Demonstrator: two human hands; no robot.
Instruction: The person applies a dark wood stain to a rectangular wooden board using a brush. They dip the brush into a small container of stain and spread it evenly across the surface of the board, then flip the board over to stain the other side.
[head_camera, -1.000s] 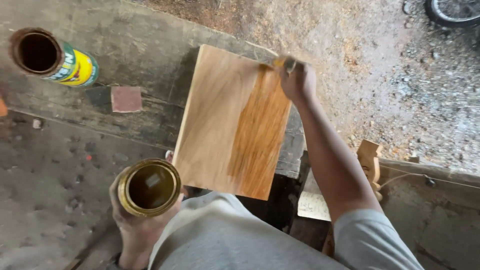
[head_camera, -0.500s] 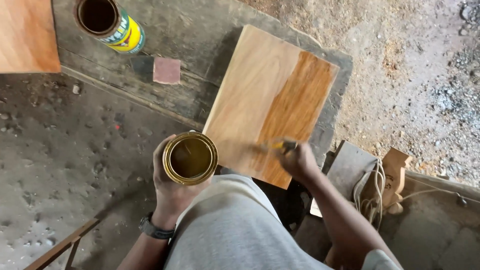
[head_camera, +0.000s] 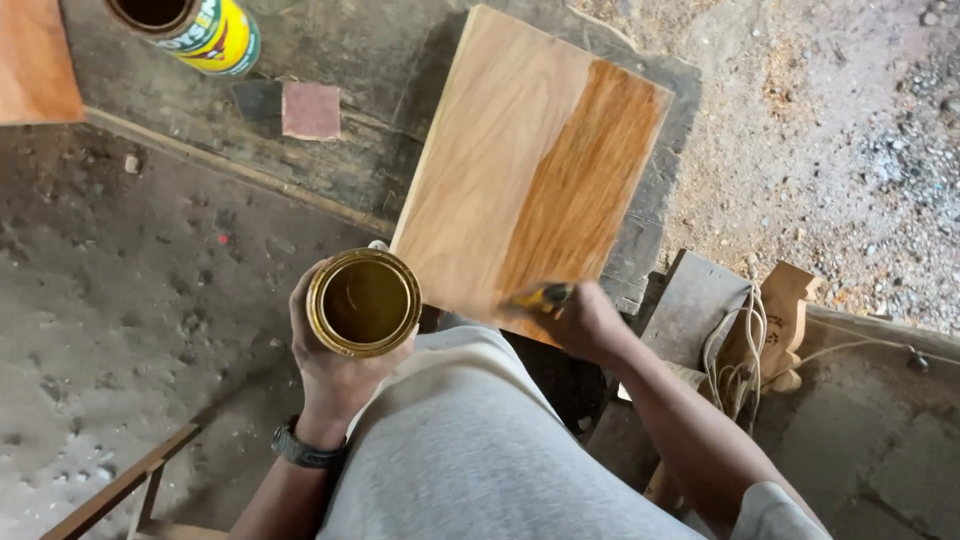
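Note:
A pale wooden board (head_camera: 500, 170) lies on a dark bench, its right strip stained a darker orange-brown. My right hand (head_camera: 585, 322) grips a yellow-handled brush (head_camera: 540, 297) at the board's near edge, bristles on the wood. My left hand (head_camera: 335, 365) holds an open gold tin (head_camera: 363, 302) of brown liquid just left of the board's near corner. A watch sits on my left wrist.
An open yellow can (head_camera: 200, 28) and a small reddish sanding block (head_camera: 311, 109) rest on the bench at the back left. Another wood panel (head_camera: 35, 60) shows at the top left. A coil of cord (head_camera: 740, 350) lies on scrap wood at the right.
My right hand has drawn the brush from the board's far edge down to its near edge, widening the stained strip. The view has shifted, with the tin staying in my left hand.

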